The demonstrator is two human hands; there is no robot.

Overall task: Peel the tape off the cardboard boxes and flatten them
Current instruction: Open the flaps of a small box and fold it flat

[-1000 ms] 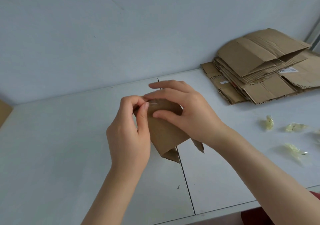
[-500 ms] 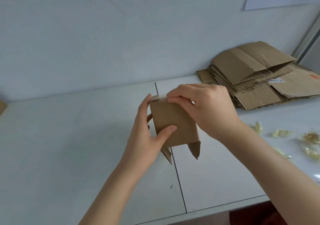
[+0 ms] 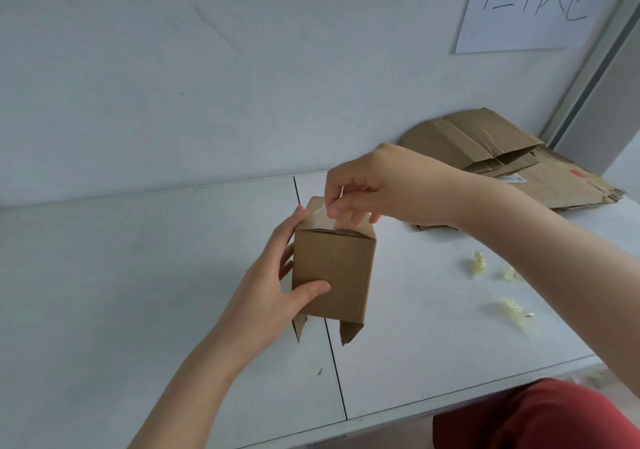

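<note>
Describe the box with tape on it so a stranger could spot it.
Over the dark centre seam of the white table, the left hand grips a small upright cardboard box. The right hand pinches tape at its top. Unlike the flattened cardboard stack by the wall, it is box-shaped.

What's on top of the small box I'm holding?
Tape across the closed top flaps, one end pinched by the right hand. The hand hides the rest of the top.

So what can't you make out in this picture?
Head view.
The tape: the right hand covers how much is stuck to the box.
The left hand: most fingers hidden behind the box.
The wall sign: cut off by the top edge.
The label on the flattened cardboard pile: too small to read.
</note>
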